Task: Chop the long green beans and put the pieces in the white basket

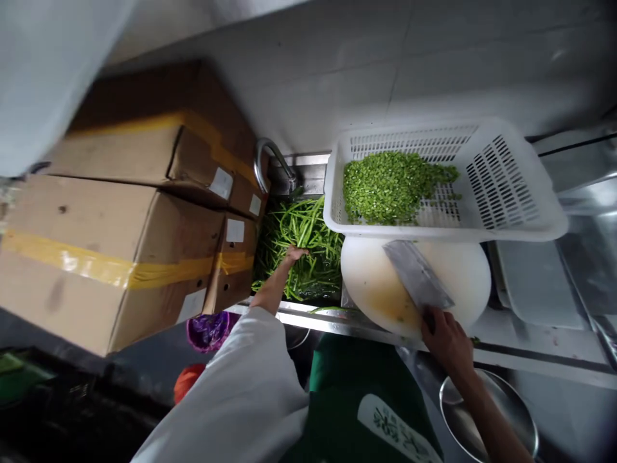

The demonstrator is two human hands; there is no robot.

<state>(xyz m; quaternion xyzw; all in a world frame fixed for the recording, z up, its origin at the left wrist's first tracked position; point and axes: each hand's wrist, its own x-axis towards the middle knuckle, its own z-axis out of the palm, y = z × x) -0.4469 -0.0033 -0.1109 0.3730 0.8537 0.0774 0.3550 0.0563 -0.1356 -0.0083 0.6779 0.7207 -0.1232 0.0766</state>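
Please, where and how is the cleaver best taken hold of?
Probably by its handle end, coming from the near side, as the right hand grips it. The cleaver slants over the white cutting board, its broad blade pointing toward the white basket, so the handle end faces the near side. The hand hides the handle itself.

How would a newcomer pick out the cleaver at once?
Find the big white slotted basket holding chopped greens, then the round white cutting board on its near side. The cleaver slants across that board, its lower end in the right hand. Its broad, flat, grey blade sets it apart from the pale board and the bright greens.
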